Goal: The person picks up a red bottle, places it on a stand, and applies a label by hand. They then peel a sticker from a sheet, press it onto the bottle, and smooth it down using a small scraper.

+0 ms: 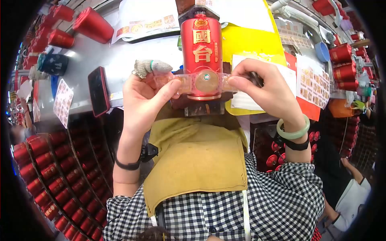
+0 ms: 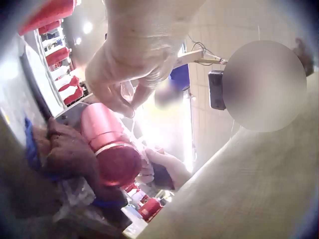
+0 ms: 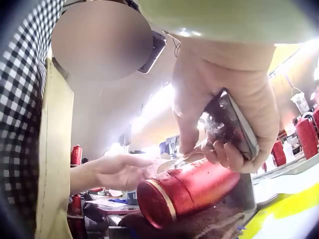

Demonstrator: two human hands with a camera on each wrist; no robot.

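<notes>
A red bottle (image 1: 201, 44) with gold characters lies on a dark cloth, its neck pointing away from the body. Across its lower part stretches a clear strip with a round gold label (image 1: 207, 81). The left hand (image 1: 146, 96) pinches the strip's left end between thumb and fingers; grey wrapping covers one of its fingertips. At the other end, the right hand (image 1: 267, 86) pinches the strip with thumb and forefinger. A dark, shiny flat-sided object (image 3: 230, 124) is tucked in the right palm. In the left wrist view the bottle (image 2: 110, 144) lies below the left hand (image 2: 134, 64).
A phone (image 1: 99, 91) and a sticker sheet (image 1: 63, 103) lie at the left table edge. Yellow sheet (image 1: 253, 42) and more sticker sheets (image 1: 313, 82) lie to the right. Red containers (image 1: 93, 25) stand on both sides, and racks of red bottles (image 1: 48, 172) are at lower left.
</notes>
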